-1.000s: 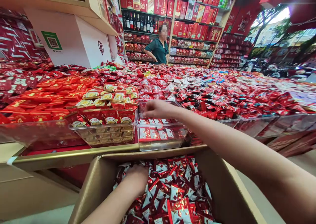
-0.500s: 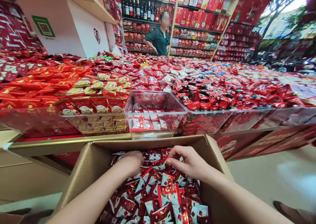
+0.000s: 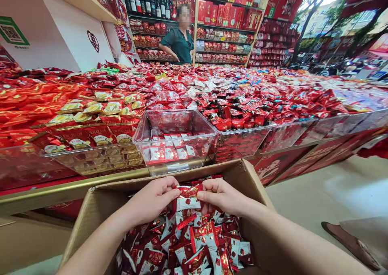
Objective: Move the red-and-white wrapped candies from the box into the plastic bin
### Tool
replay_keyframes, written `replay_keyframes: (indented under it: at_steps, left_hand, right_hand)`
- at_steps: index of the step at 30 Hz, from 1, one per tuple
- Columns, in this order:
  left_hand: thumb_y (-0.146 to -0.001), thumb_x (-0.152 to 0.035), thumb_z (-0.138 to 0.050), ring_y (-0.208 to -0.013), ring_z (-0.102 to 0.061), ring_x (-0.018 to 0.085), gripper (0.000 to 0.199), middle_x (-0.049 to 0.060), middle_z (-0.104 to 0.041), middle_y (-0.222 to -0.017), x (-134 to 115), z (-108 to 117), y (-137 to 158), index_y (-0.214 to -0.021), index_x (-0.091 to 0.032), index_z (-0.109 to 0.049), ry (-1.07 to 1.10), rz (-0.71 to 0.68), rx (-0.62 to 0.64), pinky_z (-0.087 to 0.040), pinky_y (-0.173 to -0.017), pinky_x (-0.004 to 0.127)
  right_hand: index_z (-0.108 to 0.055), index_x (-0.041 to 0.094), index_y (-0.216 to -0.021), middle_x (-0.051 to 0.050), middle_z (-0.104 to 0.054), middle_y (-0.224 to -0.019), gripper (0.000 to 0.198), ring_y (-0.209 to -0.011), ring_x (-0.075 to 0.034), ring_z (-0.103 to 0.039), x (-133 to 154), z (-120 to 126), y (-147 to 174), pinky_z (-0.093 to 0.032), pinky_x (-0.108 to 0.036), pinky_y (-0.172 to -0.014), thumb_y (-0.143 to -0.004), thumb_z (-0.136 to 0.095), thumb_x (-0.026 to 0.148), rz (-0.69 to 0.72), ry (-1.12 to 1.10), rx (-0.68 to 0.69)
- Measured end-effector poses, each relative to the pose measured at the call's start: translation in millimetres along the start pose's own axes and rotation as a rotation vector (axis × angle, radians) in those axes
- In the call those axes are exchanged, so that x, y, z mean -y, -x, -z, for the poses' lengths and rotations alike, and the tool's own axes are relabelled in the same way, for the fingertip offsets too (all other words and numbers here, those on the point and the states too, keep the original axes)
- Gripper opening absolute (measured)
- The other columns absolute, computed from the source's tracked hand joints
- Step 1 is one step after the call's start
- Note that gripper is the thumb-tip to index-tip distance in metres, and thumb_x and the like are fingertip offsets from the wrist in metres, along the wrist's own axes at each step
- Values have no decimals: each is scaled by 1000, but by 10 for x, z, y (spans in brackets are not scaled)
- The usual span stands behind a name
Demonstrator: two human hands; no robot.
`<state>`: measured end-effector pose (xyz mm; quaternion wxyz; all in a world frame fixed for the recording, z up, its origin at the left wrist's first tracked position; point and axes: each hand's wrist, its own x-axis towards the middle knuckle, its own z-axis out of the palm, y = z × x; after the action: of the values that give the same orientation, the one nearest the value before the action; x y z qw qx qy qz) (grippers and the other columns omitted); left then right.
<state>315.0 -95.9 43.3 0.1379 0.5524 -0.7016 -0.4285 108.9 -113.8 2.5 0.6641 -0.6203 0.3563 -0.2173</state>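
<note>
Between my two hands is a small red-and-white candy packet (image 3: 188, 198), stretched level over an open cardboard box (image 3: 80, 226). My left hand (image 3: 156, 198) pinches its left end, and my right hand (image 3: 220, 195) pinches its right end. Loose packets of the same look (image 3: 204, 236) lie jumbled in the box below. Just beyond the box stands a clear plastic bin (image 3: 178, 168), partly filled with rows of similar red-and-white packets. Whether more packets sit behind my fingers is hidden.
Durian-printed packets (image 3: 100, 137) fill the bin at left, and dark red packets (image 3: 239, 119) heap up at right. A person in a green shirt (image 3: 180, 45) stands behind the display, before shelves of bottles and boxes. Another person's shoe (image 3: 351, 242) shows at lower right.
Both hands have come up from among the loose packets and now hold one packet between them. The view has turned slightly, so the display appears further left.
</note>
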Motion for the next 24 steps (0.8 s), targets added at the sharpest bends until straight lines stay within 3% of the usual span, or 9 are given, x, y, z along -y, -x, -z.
replay_keyframes:
  at_steps: [3, 7, 11, 15, 18, 24]
  left_hand:
    - [-84, -43, -33, -58, -45, 10, 31, -5, -51, -66, -18, -4, 16, -86, -18, -51, 89, -39, 20, -38, -55, 22]
    - [-81, -41, -43, -73, -50, 13, 29, -1, -59, -79, -50, -76, 29, -87, -17, -57, 97, -88, -10, -40, -68, 24]
    - [-81, -38, -44, -63, -46, 12, 28, -3, -55, -67, -58, -144, 26, -75, -16, -61, 29, -110, -42, -35, -59, 24]
    - [-81, -37, -43, -60, -42, 11, 29, -5, -49, -60, -64, -146, 46, -65, -17, -58, -12, -138, -48, -30, -56, 23]
    - [-80, -36, -45, -58, -40, 11, 29, -5, -47, -58, -63, -125, 65, -61, -17, -56, -10, -137, -56, -29, -55, 23]
    - [-78, -44, -46, -53, -44, 10, 33, -4, -51, -56, -76, -78, 100, -65, -16, -57, 231, -120, -15, -32, -51, 22]
  right_hand:
    - [-52, 14, -68, 1, -59, -53, 37, -46, -8, -51, 9, 6, -2, -33, -19, -46, -72, -57, 50, 0, -89, 5]
    - [-53, 14, -70, 3, -57, -57, 34, -48, -6, -45, 19, -50, -1, -31, -19, -47, -69, -62, 47, 45, -91, -36]
    - [-56, 14, -74, 5, -50, -58, 31, -50, -5, -37, 10, -98, -3, -28, -19, -48, -65, -68, 42, 92, -65, -80]
    - [-57, 14, -66, 4, -49, -56, 31, -52, -7, -38, -4, -87, -6, -28, -21, -49, -67, -66, 43, 95, -20, -51]
    - [-57, 15, -71, 3, -50, -61, 28, -54, -7, -40, -20, -99, -10, -31, -21, -50, -67, -66, 41, 107, -22, -32]
    - [-57, 17, -79, 2, -53, -65, 22, -57, -9, -44, 161, -85, 106, -36, -22, -52, -72, -63, 37, 157, 163, -73]
